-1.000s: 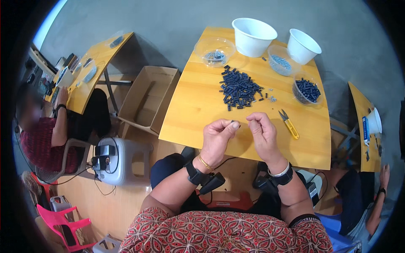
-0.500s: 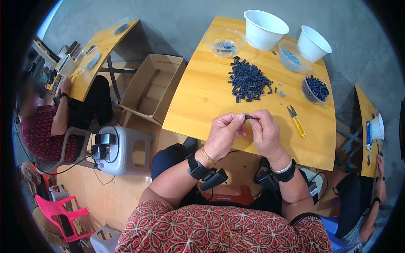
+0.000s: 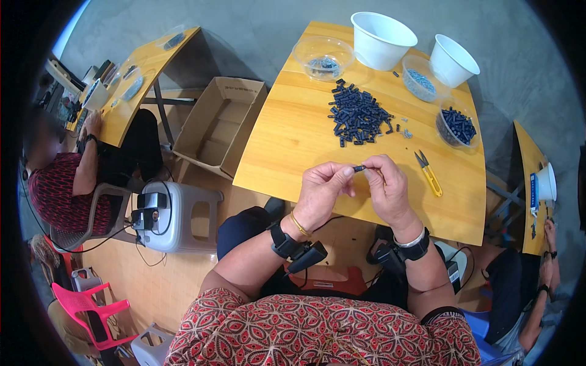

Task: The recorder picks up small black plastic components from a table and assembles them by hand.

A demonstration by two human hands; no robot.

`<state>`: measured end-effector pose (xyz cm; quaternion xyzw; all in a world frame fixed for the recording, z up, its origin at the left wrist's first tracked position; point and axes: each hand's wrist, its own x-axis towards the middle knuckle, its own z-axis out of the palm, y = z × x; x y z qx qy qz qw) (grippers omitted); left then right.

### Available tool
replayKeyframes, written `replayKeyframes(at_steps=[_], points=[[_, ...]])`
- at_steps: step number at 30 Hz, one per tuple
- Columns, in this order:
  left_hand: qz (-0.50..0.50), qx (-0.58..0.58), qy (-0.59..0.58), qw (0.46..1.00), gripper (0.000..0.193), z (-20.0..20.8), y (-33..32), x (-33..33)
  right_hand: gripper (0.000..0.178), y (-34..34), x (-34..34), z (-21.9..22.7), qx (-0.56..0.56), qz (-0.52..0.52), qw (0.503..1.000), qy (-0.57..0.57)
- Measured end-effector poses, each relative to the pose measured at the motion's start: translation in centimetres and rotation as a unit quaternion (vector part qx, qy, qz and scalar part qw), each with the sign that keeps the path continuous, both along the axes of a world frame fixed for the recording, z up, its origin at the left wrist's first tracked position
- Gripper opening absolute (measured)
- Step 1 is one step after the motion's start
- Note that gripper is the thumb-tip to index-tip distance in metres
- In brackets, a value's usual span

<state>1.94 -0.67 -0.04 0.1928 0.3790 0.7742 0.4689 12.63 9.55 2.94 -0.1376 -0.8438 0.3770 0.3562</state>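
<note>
Between my two hands, just past the near edge of the wooden table (image 3: 274,140), is a small dark plastic piece (image 3: 359,168). My left hand (image 3: 323,190) pinches it between thumb and forefinger. The fingertips of my right hand (image 3: 388,188) close at its other end; whether they hold a second tiny part is too small to tell. Beyond my hands lies a pile of similar dark blue-black plastic pieces (image 3: 359,114). Yellow-handled thread snips (image 3: 429,174) rest to the right of my right hand. A few small light bits (image 3: 407,133) lie beside the pile.
At the back stand a clear bowl (image 3: 323,58) with small metallic parts, two white tubs (image 3: 383,41), a clear tub (image 3: 420,78) of light parts and one of dark pieces (image 3: 456,127). A cardboard box (image 3: 221,125) sits left of the table. People work at tables on both sides.
My right hand has shifted slightly, its fingers now more bent, and more of the dark piece shows between my fingertips. The view has moved a little.
</note>
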Motion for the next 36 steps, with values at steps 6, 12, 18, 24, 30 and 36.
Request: replayKeyframes(at_steps=[6, 12, 18, 24, 30, 36], points=[[0.0, -0.001, 0.042, 0.999, 0.013, -0.18, 0.06, 0.1, 0.008, 0.21, -0.02, 0.04, -0.002, 0.01, 1.0, 0.0], [-0.001, 0.003, 0.035, 0.999, 0.012, -0.22, -0.07, -0.03, 0.01, 0.25, -0.09, -0.04, 0.005, 0.021, 1.0, 0.003], [-0.012, 0.013, 0.032, 0.999, 0.013, -0.29, -0.14, -0.01, 0.01, 0.2, -0.03, -0.11, -0.005, 0.022, 1.0, 0.003], [-0.018, 0.024, 0.026, 0.999, 0.013, -0.53, -0.16, -0.03, 0.008, 0.01, 0.0, -0.08, -0.04, 0.032, 0.999, 0.009], [-0.002, 0.016, 0.031, 0.999, 0.012, -0.12, 0.07, -0.05, 0.009, 0.57, 0.08, -0.46, -0.076, 0.04, 0.996, 0.014], [-0.015, 0.029, 0.042, 0.999, 0.011, 0.12, 0.5, 0.27, 0.01, 0.78, 0.42, -0.35, -0.092, 0.031, 0.995, 0.03]])
